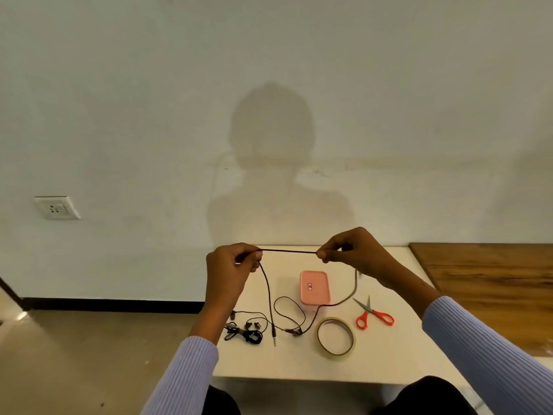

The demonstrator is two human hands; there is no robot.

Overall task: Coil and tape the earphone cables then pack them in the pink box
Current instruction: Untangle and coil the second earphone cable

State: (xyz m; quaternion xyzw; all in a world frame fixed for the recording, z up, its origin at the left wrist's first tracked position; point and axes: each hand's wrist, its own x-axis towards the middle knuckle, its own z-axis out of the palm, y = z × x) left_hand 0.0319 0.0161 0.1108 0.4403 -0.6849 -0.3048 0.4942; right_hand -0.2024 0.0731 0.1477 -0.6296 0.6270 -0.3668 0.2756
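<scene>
My left hand [232, 272] and my right hand [353, 251] pinch a black earphone cable [288, 251] and hold a short stretch of it taut above the table. From my left hand the cable hangs down to its jack plug [274, 336]. From my right hand it drops behind the wrist, then runs along the table past the closed pink box [314, 287]. A second black earphone set [248, 330] lies bunched at the table's left edge. A roll of clear tape [335, 338] lies flat in front of the box.
Red-handled scissors [374, 314] lie to the right of the box on the white table [389, 363]. A wooden tabletop [493, 283] adjoins on the right. A wall socket [57, 207] is on the wall at left. The floor is beyond the table's left edge.
</scene>
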